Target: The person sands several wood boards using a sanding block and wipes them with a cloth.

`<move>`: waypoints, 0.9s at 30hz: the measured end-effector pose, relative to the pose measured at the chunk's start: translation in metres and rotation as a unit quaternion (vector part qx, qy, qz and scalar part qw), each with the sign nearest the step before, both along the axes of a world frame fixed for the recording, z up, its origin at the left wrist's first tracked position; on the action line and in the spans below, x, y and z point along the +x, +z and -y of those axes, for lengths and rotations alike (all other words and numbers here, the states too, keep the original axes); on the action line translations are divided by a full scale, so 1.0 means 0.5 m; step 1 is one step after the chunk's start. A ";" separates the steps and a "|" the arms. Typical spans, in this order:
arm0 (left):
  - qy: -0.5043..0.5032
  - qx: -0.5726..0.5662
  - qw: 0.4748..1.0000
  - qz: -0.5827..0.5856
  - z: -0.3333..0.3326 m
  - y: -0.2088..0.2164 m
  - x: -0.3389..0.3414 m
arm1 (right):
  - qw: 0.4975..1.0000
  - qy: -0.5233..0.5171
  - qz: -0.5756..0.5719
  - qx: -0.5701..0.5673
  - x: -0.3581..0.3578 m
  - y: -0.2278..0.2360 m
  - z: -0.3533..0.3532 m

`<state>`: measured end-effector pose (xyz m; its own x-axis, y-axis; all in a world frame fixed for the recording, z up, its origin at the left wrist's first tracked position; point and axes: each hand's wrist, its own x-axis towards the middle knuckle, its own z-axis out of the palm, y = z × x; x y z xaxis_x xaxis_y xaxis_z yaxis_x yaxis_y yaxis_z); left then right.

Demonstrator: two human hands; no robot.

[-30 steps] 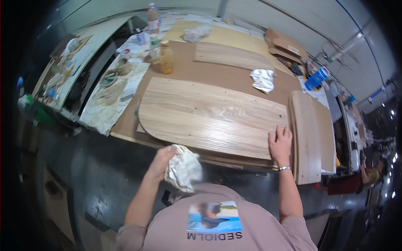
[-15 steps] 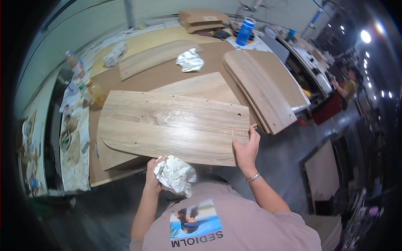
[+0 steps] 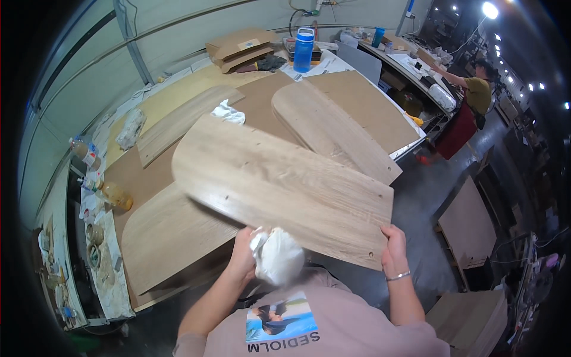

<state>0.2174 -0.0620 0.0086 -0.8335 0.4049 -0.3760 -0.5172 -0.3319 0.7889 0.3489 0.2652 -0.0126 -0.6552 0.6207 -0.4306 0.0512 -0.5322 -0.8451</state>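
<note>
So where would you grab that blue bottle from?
Probably around the middle of the blue bottle, coming from the near side: it stands upright, tall and narrow, and the brown sheet in front lies flat.

Pale wall [image 3: 172, 15], dark floor [image 3: 413, 217], bright lamp [image 3: 490, 10] overhead

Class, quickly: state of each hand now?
Left hand: closed, holding crumpled white cloth; grip on rounded, pale wood-grain board unclear.
Right hand: closed, holding that board's square end.
</note>
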 end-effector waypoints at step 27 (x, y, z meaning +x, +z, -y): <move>-0.056 -0.126 0.982 -0.126 -0.249 0.117 -0.336 | 0.767 -0.001 0.187 0.614 -0.226 -0.034 -0.351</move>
